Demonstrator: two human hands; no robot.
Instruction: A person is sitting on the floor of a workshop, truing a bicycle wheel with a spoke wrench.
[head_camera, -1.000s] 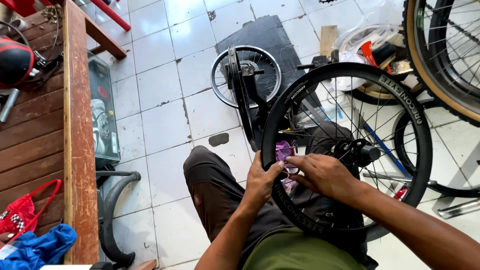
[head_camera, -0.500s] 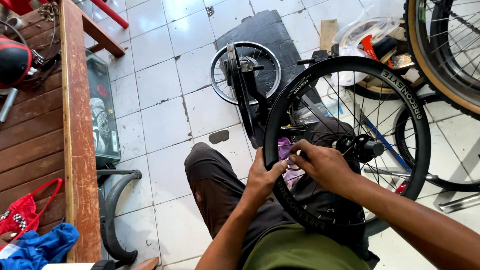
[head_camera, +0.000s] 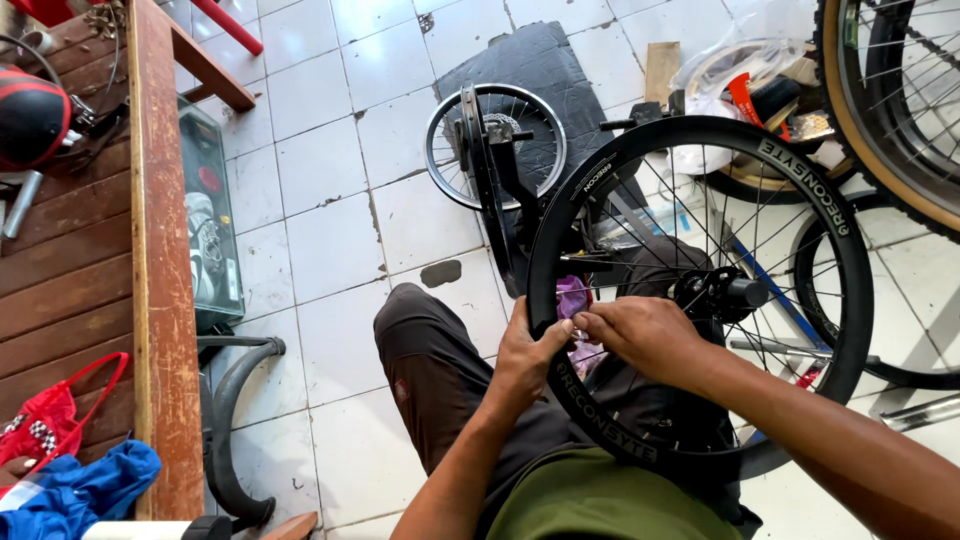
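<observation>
Head view: my left hand (head_camera: 530, 355) curls shut around the black wheel (head_camera: 700, 290) rim to steady it over my lap; right hand (head_camera: 640, 335) pinches a purple cloth (head_camera: 572, 298) against the rim.

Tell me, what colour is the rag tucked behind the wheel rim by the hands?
Purple-pink; the rag shows through the spokes in the head view.

1. We see a wooden bench (head_camera: 150, 250) at left, bearing a red-black helmet (head_camera: 30, 115).
2. We see a small wheel (head_camera: 495, 145) on the tiled floor (head_camera: 320, 180).
3. We see blue cloth (head_camera: 70, 495) beside a red bag (head_camera: 55, 420).
</observation>
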